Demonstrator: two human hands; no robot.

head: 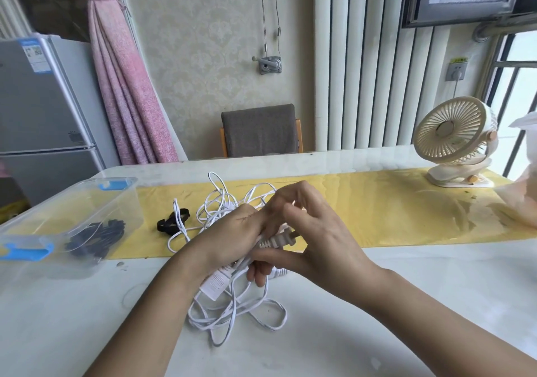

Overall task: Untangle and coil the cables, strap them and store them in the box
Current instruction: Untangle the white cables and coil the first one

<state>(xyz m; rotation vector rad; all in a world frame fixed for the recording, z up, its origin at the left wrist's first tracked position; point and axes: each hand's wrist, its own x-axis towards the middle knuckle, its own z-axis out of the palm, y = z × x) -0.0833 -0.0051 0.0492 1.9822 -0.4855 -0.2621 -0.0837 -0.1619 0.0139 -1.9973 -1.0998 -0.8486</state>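
A tangle of white cables [232, 315] lies on the table in front of me, with more loops [220, 199] behind my hands. My left hand [232, 237] grips a bunch of these cables, and a white adapter block [215, 285] hangs just below it. My right hand [308, 237] curls round a white plug [276, 241] whose prongs point right. A black strap [173, 221] lies on the yellow runner to the left. The clear plastic box [72, 202] with blue latches stands at the left and holds a coiled black cable [98, 235].
A cream desk fan [456, 147] stands at the far right of the table, with a white plastic bag [523, 190] beside it. A yellow runner [392, 208] crosses the white table. A grey chair [260, 131] is behind the table, a fridge [43, 109] at the left.
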